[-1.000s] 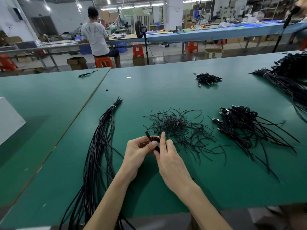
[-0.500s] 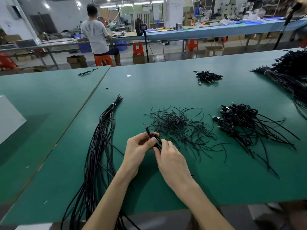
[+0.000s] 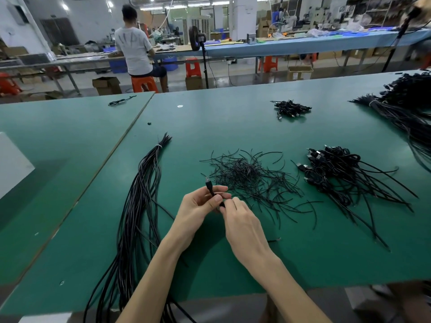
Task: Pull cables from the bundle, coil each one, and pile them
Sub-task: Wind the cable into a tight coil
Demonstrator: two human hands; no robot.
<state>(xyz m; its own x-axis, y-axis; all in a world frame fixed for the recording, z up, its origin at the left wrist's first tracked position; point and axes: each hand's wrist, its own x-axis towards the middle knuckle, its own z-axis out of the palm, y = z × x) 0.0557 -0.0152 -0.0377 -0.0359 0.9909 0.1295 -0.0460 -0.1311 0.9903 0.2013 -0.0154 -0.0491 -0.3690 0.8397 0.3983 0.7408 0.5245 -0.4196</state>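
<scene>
- At the left of the green table (image 3: 70, 164), the bundle (image 3: 142, 206) of long black cables lies stretched toward the near edge, bound by a pale tie near its far end. The strands look light and limp. One is best taken near an end and drawn out lengthwise, so it does not snag its neighbours.
- Left hand (image 3: 198, 207): fingers curled round a small coiled cable (image 3: 208, 184), whose connector end stands up above the fingertips.
- Right hand (image 3: 242, 223): fingertips pinched onto the same coil, just beside the left thumb. Whether a tie is between them I cannot tell.
- That coil seems springy. I judge it will loosen unless it is pinched across the loops rather than held by the plug.
- Just beyond the hands lies a scatter of thin short ties (image 3: 251, 176), flimsy and easily tangled. One is best picked up by its end.
- Right of that sits the pile (image 3: 333, 173) of finished coils with tails trailing out, where this one belongs.
</scene>
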